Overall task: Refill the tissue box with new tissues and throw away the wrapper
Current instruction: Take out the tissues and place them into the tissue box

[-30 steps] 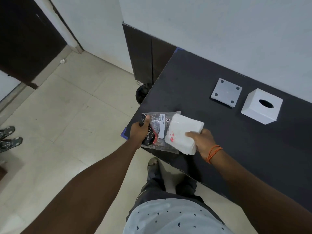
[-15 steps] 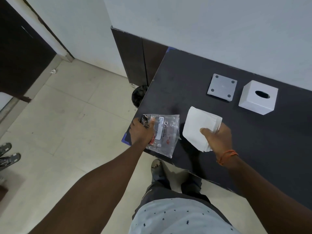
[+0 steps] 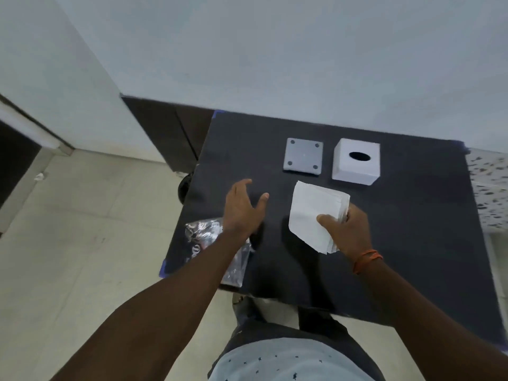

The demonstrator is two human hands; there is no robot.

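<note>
1. Table (image 3: 412,243): dark top, set against a pale wall.
2. Tissue box (image 3: 356,161): white cube, oval slot facing up, standing at the far side of the table.
3. Base plate (image 3: 303,157): grey square with four dark dots, lying flat just left of the box.
4. Tissue stack (image 3: 313,213): white, in front of the box, pinched at its near corner by the right hand (image 3: 347,231), thumb on top.
5. Left hand (image 3: 243,207): spread open, holding nothing, above the table.
6. Wrapper (image 3: 203,237): clear crinkled plastic, at the near left table edge, partly under the left forearm.
</note>
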